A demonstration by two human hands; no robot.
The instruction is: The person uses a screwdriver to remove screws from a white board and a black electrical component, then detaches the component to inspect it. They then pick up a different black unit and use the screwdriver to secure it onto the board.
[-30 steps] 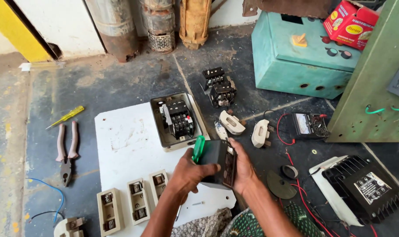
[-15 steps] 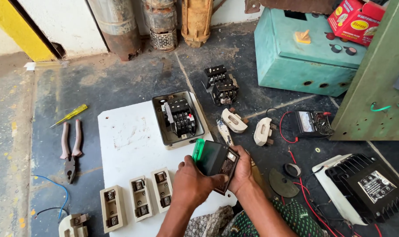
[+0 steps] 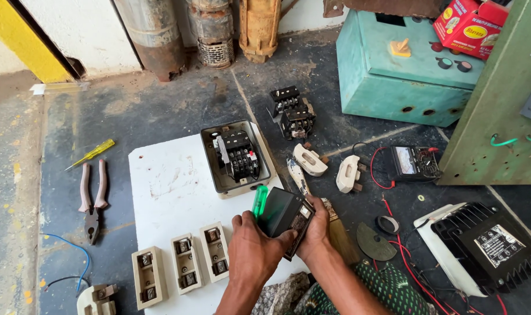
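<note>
Head view: both hands grip a black boxy switch unit (image 3: pixel 286 217), tilted.

The black rectangular plastic block (image 3: pixel 284 216) looks smooth and faintly glossy; the green translucent plastic screwdriver handle (image 3: pixel 259 202) shines; the flat white board (image 3: pixel 166 192) is matt and scuffed

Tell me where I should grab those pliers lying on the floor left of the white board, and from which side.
Take the pliers by the two pinkish handles, coming from above and from the far end. They lie flat on the dark floor, handles pointing away and spread slightly, jaws toward you, so one hand can likely close around both handles. The yellow screwdriver lies just beyond them, apart.
</note>
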